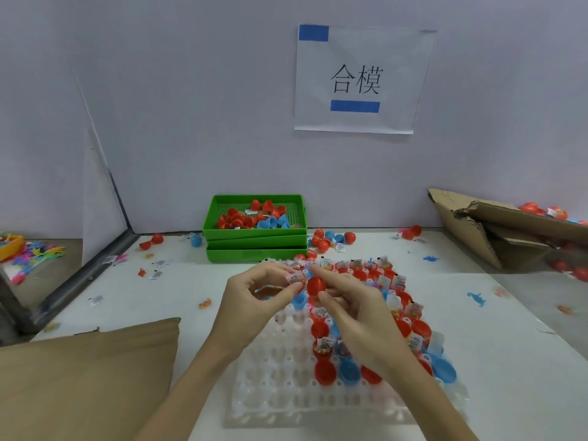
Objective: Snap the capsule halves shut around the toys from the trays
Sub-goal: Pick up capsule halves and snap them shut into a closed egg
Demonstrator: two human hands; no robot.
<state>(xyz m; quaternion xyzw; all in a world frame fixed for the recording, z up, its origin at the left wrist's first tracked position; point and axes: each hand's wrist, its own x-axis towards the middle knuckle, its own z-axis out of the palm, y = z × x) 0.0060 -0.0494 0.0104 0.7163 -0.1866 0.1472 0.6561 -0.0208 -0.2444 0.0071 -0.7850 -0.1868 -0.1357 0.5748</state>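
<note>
Risk: clear tray sits under both hands, left hand pinching a wrapped toy packet, right hand gripping a red capsule half just beside it, so loose wrapper likely catches the seam and blocks the snap, or either drops toward the green trays.

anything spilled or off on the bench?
Yes. Loose capsule halves lie scattered on the table beside the stacked green trays instead of in them. Small toy packets and a blue dinosaur figure are strewn about. The cardboard box at right is torn open and tipped.
</note>
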